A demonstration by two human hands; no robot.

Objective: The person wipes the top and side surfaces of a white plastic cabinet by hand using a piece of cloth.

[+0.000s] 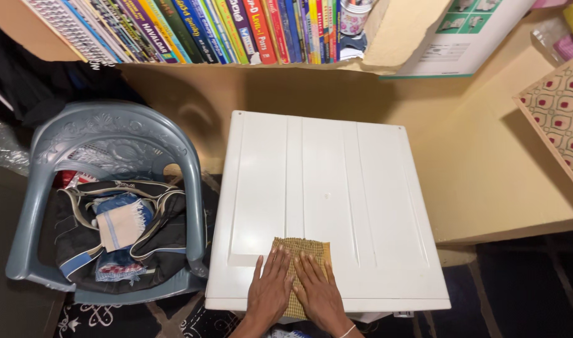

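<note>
While both hands lie flat, L fingers & R fingers spread wide on checked cloth; gripping nothing.

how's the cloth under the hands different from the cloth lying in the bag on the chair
The checked cloth is yellow-brown, spread flat on the white top, pressed by the left hand and right hand. The folded cloth is white and blue, lying loose and tilted in the dark bag on the grey chair, untouched. Both are small pieces of fabric.

Woven cloth – smooth white top
</note>
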